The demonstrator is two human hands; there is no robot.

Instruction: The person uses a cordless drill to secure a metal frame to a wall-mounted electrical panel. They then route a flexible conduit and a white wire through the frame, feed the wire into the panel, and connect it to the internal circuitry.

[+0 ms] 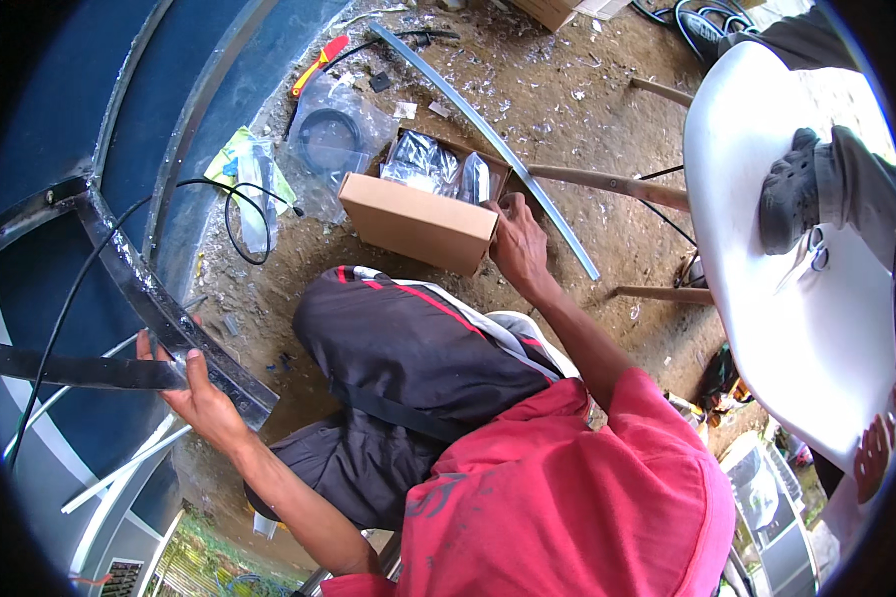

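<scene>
My left hand [209,398] grips a black curved metal frame [134,254] near its lower corner, thumb in front and fingers partly hidden behind the bar. My right hand [518,244] is closed at the right end of an open cardboard box [418,224], its fingertips partly hidden at the edge. Inside the box lie a silvery plastic-wrapped item [423,164] and a clear packet [475,179]. A thin black cable [55,318] hangs across the frame.
Beside the box are a plastic bag with coiled black cable [329,134], a red-and-yellow tool [319,65] and a long pale metal strip [488,139]. At right, another person's shoe [791,194] rests on a white chair [732,199]. White rods [129,466] lean at left.
</scene>
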